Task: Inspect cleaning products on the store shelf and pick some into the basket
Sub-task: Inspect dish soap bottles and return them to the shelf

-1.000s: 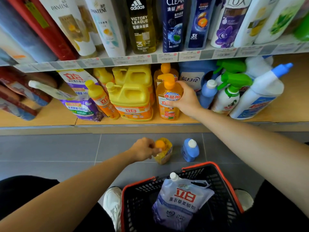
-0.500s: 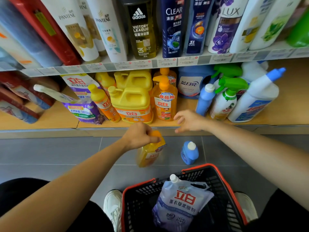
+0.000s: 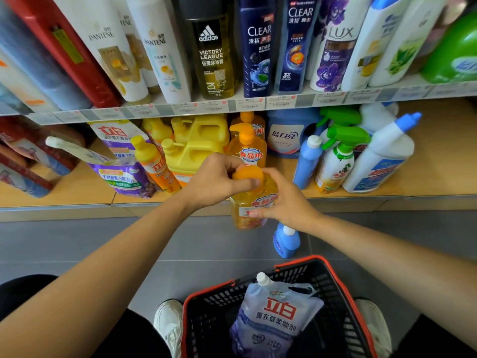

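Observation:
An orange dish-soap bottle (image 3: 249,214) with an orange pump top is held up in front of the lower shelf edge. My left hand (image 3: 215,180) grips its pump top from the left. My right hand (image 3: 285,202) holds the bottle's body from the right, fingers curled round it. Below, a black basket with a red rim (image 3: 333,273) stands on the floor and holds a white and purple refill pouch (image 3: 277,315). A small blue bottle (image 3: 285,241) stands on the floor just beyond the basket.
The lower shelf (image 3: 426,174) carries yellow jugs (image 3: 192,153), another orange pump bottle (image 3: 247,146), blue bottles, green spray bottles and a purple pouch (image 3: 121,164). Shampoo bottles fill the upper shelf (image 3: 232,104). Grey floor tiles lie to the left. My white shoes flank the basket.
My left hand lifted the orange bottle from the floor up to shelf height. My right hand let go of the shelf bottle, came back and took hold of the lifted bottle's body.

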